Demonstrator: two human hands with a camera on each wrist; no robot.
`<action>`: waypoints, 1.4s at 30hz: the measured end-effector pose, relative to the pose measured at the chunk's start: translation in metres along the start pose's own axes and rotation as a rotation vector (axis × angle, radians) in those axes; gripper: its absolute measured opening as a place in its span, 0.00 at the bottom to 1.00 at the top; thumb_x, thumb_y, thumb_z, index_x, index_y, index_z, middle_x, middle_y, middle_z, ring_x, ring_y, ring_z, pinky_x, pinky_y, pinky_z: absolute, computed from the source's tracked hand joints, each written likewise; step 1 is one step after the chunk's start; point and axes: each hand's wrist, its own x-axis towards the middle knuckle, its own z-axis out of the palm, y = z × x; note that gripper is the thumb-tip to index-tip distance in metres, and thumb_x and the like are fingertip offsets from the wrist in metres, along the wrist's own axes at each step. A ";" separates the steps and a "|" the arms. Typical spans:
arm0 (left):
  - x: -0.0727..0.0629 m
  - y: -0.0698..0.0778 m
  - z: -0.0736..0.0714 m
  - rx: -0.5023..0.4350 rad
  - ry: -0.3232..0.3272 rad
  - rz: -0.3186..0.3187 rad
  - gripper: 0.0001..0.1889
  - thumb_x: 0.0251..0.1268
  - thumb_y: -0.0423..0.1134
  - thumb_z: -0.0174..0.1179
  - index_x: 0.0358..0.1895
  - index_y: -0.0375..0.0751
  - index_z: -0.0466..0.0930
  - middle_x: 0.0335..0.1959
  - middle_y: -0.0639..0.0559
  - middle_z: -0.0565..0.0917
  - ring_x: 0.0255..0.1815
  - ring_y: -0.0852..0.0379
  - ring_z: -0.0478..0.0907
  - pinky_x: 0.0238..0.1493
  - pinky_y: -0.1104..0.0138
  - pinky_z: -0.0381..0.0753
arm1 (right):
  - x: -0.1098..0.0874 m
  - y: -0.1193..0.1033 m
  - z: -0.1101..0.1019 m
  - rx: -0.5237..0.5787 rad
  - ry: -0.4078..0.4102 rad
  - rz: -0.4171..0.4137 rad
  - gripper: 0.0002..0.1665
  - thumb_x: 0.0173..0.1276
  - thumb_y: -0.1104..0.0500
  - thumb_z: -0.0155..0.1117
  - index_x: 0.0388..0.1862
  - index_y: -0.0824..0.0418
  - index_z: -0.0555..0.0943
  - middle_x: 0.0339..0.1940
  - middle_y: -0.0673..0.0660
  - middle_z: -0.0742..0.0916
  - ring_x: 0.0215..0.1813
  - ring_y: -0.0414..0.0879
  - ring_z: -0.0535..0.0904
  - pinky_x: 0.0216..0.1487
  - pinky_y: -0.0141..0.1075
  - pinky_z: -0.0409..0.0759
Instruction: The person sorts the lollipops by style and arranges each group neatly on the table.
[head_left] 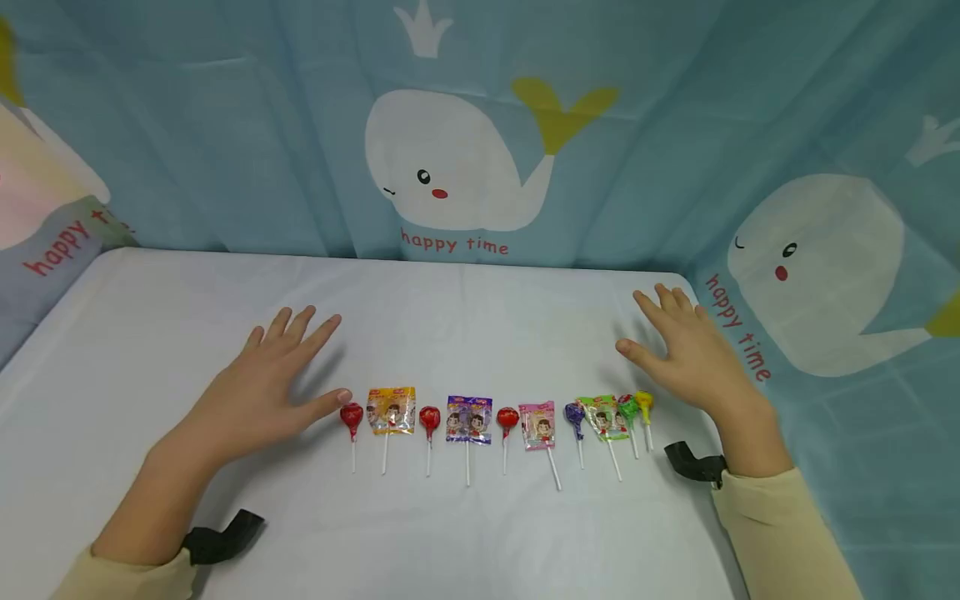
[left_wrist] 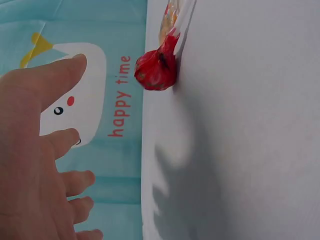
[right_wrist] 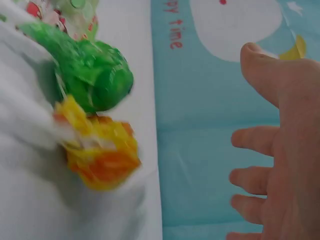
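Note:
Lollipops lie in a row across the white table, sticks toward me. My left hand (head_left: 262,396) hovers at the row's left end with fingers spread, holding nothing; its thumb is near a red lollipop (head_left: 351,414). Beyond that come an orange-wrapped flat lollipop (head_left: 392,410), a purple packet lollipop (head_left: 468,419), a pink packet lollipop (head_left: 537,426) and a dark purple round one (head_left: 574,415). At the right end are a green packet lollipop (head_left: 604,417), a green round lollipop (right_wrist: 95,75) and a yellow lollipop (right_wrist: 102,150). My right hand (head_left: 690,358) hovers beyond these, fingers spread, grasping nothing.
Two more red lollipops, a left one (head_left: 430,418) and a right one (head_left: 507,417), lie between the packets. A blue curtain (head_left: 300,125) with whale prints hangs behind the white table (head_left: 450,325) and along its right side. Black wrist straps show at both sleeves.

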 end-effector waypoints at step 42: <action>0.002 0.022 0.055 -0.181 0.070 0.249 0.34 0.59 0.44 0.81 0.71 0.50 0.84 0.71 0.52 0.81 0.73 0.44 0.77 0.71 0.40 0.78 | 0.009 -0.118 0.066 0.308 -0.031 -0.364 0.35 0.74 0.43 0.73 0.76 0.55 0.81 0.72 0.48 0.84 0.76 0.50 0.78 0.78 0.55 0.72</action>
